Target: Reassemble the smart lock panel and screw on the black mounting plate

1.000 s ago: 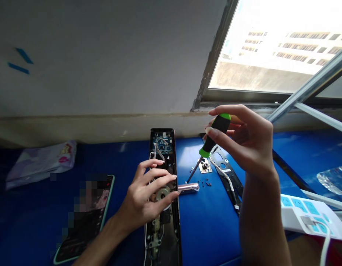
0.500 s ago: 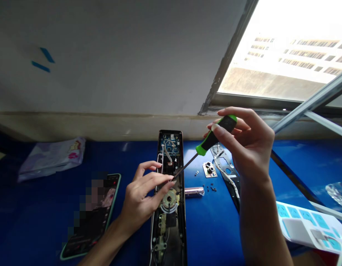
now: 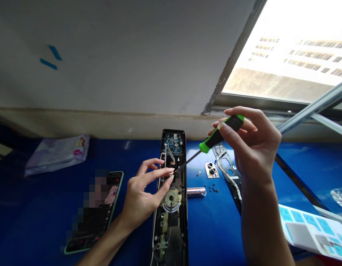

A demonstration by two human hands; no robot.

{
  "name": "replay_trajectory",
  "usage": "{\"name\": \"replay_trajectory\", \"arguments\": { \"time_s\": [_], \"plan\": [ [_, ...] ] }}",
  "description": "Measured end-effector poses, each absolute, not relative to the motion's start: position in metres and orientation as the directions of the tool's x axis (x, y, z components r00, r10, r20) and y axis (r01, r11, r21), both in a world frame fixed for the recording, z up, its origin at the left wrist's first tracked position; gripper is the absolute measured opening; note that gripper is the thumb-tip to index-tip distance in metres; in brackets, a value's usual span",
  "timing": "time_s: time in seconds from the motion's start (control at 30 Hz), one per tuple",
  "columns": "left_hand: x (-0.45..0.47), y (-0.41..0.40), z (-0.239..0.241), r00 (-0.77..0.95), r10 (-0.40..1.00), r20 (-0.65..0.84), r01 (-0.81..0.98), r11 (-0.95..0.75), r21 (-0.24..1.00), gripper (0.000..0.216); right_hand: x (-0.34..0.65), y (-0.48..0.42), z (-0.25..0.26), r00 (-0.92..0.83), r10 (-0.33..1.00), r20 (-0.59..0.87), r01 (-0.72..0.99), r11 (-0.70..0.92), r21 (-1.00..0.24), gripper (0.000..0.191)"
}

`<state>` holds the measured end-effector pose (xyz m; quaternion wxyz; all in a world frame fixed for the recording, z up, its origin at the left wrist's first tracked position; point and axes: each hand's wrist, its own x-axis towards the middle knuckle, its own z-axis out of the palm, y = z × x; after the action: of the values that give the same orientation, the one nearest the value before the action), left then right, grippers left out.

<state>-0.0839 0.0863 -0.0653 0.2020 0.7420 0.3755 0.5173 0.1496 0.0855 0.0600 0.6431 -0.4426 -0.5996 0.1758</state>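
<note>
An opened door-lock body (image 3: 172, 207) lies lengthwise on the blue table (image 3: 212, 229), its circuit board and a round brass part exposed. My left hand (image 3: 144, 195) rests on its left side, thumb and fingertips pinched at the tip of the screwdriver shaft. My right hand (image 3: 250, 144) is raised and closed around a black and green screwdriver (image 3: 218, 136), whose shaft slants down left into the lock. What the left fingers pinch is too small to make out.
A phone (image 3: 96, 212) lies left of the lock. Right of it are a metal cylinder (image 3: 196, 191), loose small screws (image 3: 214, 189), a small square plate (image 3: 211, 170) and a black cover plate with white cable (image 3: 229, 173). A power strip (image 3: 312, 229) lies at the right, a plastic packet (image 3: 57, 153) far left.
The screwdriver tip has swung from the loose screws on the table over to the lock body. My left fingers have lifted off the brass part to pinch at the tip.
</note>
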Motion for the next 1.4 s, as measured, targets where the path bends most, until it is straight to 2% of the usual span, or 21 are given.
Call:
{"name": "replay_trajectory", "arguments": {
  "time_s": [0.23,0.57,0.7,0.9,1.2,1.4],
  "plan": [
    [-0.083,0.085,-0.069,0.209,0.803,0.558,0.350,-0.595,0.724,0.021,0.146,0.087,0.058,0.142,0.751,0.645,0.271,0.597,-0.755,0.026],
    [-0.083,0.086,-0.062,0.189,0.767,0.613,0.419,-0.627,0.656,0.013,0.141,0.085,0.056,0.103,0.706,0.701,0.359,0.631,-0.688,0.027],
    [-0.083,0.085,-0.060,0.175,0.770,0.614,0.431,-0.621,0.655,0.013,0.139,0.082,0.056,0.110,0.697,0.709,0.361,0.636,-0.682,0.031],
    [-0.082,0.085,-0.059,0.147,0.783,0.604,0.433,-0.600,0.673,0.012,0.135,0.080,0.059,0.115,0.701,0.704,0.395,0.618,-0.680,0.027],
    [-0.081,0.084,-0.061,0.124,0.802,0.585,0.447,-0.571,0.689,0.012,0.133,0.079,0.058,0.136,0.714,0.687,0.349,0.614,-0.708,0.030],
    [-0.082,0.084,-0.062,0.134,0.802,0.582,0.444,-0.574,0.688,0.014,0.134,0.081,0.058,0.140,0.691,0.709,0.379,0.624,-0.683,0.027]
  ]
}}
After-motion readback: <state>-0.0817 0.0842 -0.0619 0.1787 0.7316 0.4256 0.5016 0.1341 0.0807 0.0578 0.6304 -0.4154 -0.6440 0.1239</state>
